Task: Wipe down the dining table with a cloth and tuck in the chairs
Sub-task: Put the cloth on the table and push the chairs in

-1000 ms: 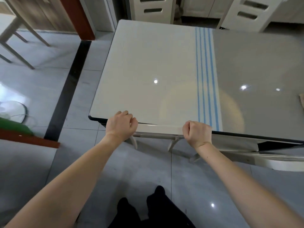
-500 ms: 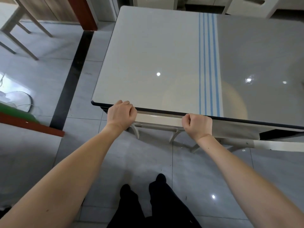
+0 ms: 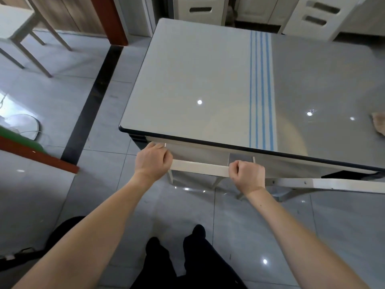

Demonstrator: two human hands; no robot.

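A glossy dining table (image 3: pixel 187 80), white on the left, grey on the right, with blue stripes between, fills the upper middle. A white chair's top rail (image 3: pixel 200 168) shows just below the table's near edge, its seat under the top. My left hand (image 3: pixel 153 161) grips the rail's left end. My right hand (image 3: pixel 246 176) grips the same rail further right. A beige cloth (image 3: pixel 379 124) lies on the grey half at the right border, partly cut off.
A second white chair's rail (image 3: pixel 333 184) sits along the table edge to the right. Two white chair backs (image 3: pixel 200 7) (image 3: pixel 316 15) stand at the far side. A small table's legs (image 3: pixel 31 49) are at the upper left, a white disc-shaped object (image 3: pixel 23 126) on the floor left.
The chair rail, held by both hands, now lies a little further out from the table edge than before. The camera view tilted back, showing the cloth again.
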